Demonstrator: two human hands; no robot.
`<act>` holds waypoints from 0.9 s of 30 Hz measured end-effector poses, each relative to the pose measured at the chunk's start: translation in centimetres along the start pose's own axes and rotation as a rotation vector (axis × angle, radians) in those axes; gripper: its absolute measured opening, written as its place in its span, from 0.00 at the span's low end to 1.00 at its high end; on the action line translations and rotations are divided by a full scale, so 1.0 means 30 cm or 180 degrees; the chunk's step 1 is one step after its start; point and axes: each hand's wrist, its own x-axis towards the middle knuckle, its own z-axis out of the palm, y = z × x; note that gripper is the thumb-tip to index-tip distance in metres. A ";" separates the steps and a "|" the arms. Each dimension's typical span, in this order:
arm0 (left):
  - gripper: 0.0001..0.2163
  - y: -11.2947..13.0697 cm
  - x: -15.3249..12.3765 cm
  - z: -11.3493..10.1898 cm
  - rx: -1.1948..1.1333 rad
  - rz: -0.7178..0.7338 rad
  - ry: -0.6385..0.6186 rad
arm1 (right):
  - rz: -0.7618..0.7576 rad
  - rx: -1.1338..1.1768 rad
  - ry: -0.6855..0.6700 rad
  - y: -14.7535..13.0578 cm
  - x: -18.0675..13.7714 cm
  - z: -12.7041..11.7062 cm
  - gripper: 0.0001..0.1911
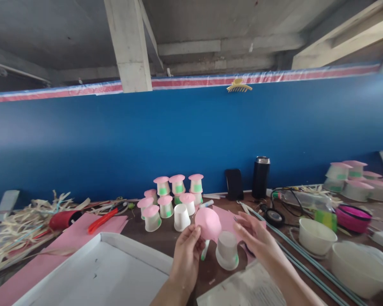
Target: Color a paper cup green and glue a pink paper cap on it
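My left hand [187, 250] pinches the lower left edge of a pink paper cone [208, 223] and holds it above the table. Just right of it my right hand [254, 238] hovers with fingers partly spread, touching the cone's right side or very close to it. Below the cone an upturned white paper cup [227, 250] stands on the brown table [153, 238]. A plain white upturned cup [181, 217] stands a little further back. Behind it is a cluster of several finished cups with pink caps and green bands [174, 195].
A white tray [95, 272] lies at front left beside pink paper sheets [51, 250] and orange scissors [102, 220]. A black flask [261, 177] and a phone [234, 184] lean by the blue wall. White bowls [316, 236], a pink bowl [352, 217] and more capped cups [354, 178] sit right.
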 end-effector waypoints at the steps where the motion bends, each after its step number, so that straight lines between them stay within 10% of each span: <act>1: 0.08 -0.003 0.005 -0.006 -0.0108 -0.0087 0.0051 | 0.0044 -0.0078 -0.0104 0.011 0.001 0.003 0.42; 16: 0.06 -0.032 0.018 -0.027 -0.0401 -0.0742 0.0374 | -0.0243 -0.1065 -0.0568 0.030 -0.062 0.131 0.45; 27: 0.07 -0.014 0.023 -0.032 -0.0175 -0.0826 0.0407 | 0.0401 0.0539 -0.0733 -0.009 -0.054 0.086 0.46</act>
